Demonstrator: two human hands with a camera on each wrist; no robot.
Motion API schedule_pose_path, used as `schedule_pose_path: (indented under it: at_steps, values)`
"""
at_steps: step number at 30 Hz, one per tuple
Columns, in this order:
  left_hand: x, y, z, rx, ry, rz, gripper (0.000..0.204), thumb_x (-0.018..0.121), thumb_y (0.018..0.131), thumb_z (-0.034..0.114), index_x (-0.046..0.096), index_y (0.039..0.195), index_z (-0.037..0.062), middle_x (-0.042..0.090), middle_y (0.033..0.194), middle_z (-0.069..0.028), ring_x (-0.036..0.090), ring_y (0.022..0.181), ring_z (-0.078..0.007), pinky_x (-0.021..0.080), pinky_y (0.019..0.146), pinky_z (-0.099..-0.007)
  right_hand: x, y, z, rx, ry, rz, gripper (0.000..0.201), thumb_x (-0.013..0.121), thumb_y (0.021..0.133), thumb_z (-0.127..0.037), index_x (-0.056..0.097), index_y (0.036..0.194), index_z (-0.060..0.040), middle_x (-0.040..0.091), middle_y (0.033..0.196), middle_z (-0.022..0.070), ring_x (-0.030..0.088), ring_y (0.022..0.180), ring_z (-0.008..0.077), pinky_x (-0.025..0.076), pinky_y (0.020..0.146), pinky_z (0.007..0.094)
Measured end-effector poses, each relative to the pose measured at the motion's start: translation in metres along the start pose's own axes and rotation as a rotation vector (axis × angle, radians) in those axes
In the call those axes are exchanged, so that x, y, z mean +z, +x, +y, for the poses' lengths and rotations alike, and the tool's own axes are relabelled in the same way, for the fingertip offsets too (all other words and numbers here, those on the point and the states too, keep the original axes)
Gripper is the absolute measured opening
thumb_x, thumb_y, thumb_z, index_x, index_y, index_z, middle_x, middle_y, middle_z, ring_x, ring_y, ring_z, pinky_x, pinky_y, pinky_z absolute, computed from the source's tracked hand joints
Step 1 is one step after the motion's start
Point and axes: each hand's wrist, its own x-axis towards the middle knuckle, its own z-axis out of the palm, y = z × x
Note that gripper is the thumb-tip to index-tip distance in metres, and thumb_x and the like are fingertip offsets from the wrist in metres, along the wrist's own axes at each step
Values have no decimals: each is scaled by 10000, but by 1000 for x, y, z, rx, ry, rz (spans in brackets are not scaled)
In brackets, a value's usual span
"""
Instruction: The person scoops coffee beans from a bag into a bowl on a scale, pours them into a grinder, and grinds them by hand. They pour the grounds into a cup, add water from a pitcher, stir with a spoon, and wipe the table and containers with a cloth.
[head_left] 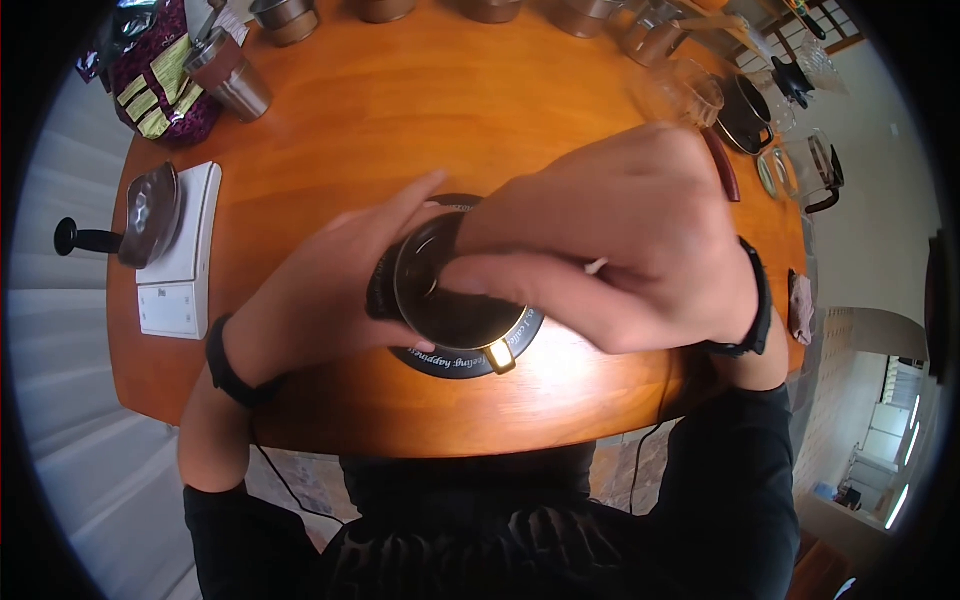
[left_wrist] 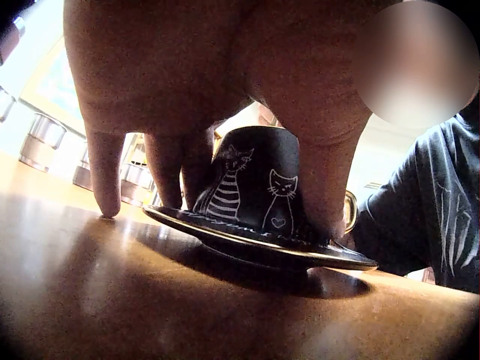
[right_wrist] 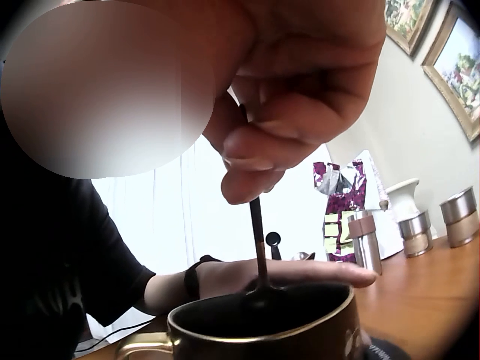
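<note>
A black cup (head_left: 470, 325) with a gold handle stands on a black saucer (head_left: 440, 362) with white lettering near the table's front edge. White cat drawings show on the cup (left_wrist: 251, 184) in the left wrist view. My left hand (head_left: 335, 270) holds the cup around its side, thumb on the near side and fingers on the far side, fingertips down at the saucer. Between its thumb and fingertips my right hand (right_wrist: 292, 112) pinches the thin dark handle of a spoon (right_wrist: 258, 232), upright, its lower end inside the cup. In the head view my right hand (head_left: 620, 240) covers the spoon.
A white scale (head_left: 175, 290) with a dark dish (head_left: 153, 210) lies at the left. Behind it are a hand grinder (head_left: 230, 75) and a purple bag (head_left: 165, 90). Metal canisters (head_left: 285, 18) line the back, and glass servers (head_left: 805, 165) stand at the right.
</note>
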Motion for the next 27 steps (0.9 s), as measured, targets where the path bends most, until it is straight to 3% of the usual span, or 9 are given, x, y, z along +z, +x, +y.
schedule_pose_path:
  at_steps: [5, 13, 22, 27]
  values:
    - [3, 0, -3, 6, -3, 21, 1104, 934, 714, 275, 310, 1578, -13, 622, 1414, -182, 591, 1291, -409, 444, 1085, -472, 14, -2, 6, 16, -29, -121, 77, 814, 827, -52, 766, 853, 2, 689, 673, 122, 660, 545, 288, 509, 506, 341]
    - [-1, -1, -2, 12, 1, -25, 1109, 930, 714, 270, 303, 1585, -9, 617, 1425, -163, 590, 1303, -390, 444, 1085, -473, -12, 2, -3, -23, -28, 15, 84, 837, 782, -45, 787, 823, 10, 735, 697, 121, 707, 559, 228, 540, 508, 301]
    - [1, -1, -2, 16, 6, 20, 1125, 938, 697, 251, 301, 1586, -16, 608, 1428, -199, 595, 1295, -401, 440, 1095, -473, 8, -1, 2, 22, 36, -66, 74, 819, 811, -45, 775, 816, 13, 704, 687, 141, 680, 558, 280, 520, 505, 331]
    - [0, -2, -1, 14, -5, 5, 1127, 939, 696, 247, 301, 1586, -17, 612, 1427, -191, 590, 1298, -407, 437, 1101, -474, -9, 1, -2, 46, 32, 5, 74, 822, 800, -46, 774, 795, 10, 726, 708, 134, 696, 566, 263, 525, 510, 310]
